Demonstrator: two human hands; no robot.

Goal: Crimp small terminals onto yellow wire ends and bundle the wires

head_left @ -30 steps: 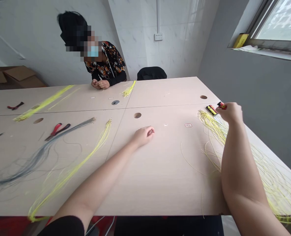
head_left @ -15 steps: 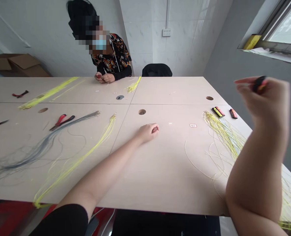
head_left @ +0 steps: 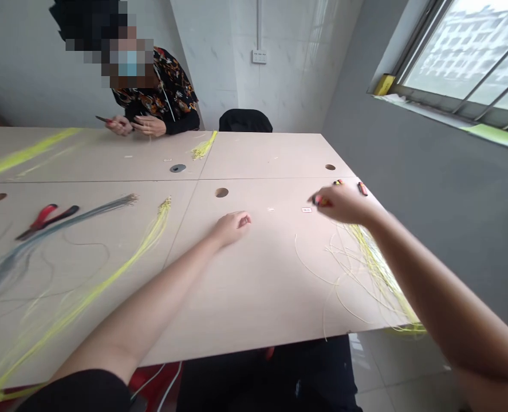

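Note:
My left hand (head_left: 233, 228) rests on the table with its fingers curled together. Whatever it may pinch is too small or hidden to make out. Above the right part of the table, my right hand (head_left: 343, 204) is closed around a small black and red object (head_left: 322, 201), whose kind I cannot tell. Just beyond that hand, a similar yellow and black piece (head_left: 338, 182) is mostly covered, and a red and black piece (head_left: 362, 189) lies near the right edge. Beneath the right forearm spreads a bundle of yellow wires (head_left: 376, 260). A small white label (head_left: 306, 210) lies left of the right hand.
Left of my left arm lie another yellow wire bundle (head_left: 146, 240), a grey wire bundle (head_left: 86, 220) and red-and-black pliers (head_left: 47, 221). Across the table (head_left: 254, 286), a masked co-worker (head_left: 168, 80) holds a tool. A round hole (head_left: 221, 193) pierces the tabletop.
My right hand has come down from its raised place at the right to low over the table, still holding the small object. My view has turned rightward. The left hand stays on the table.

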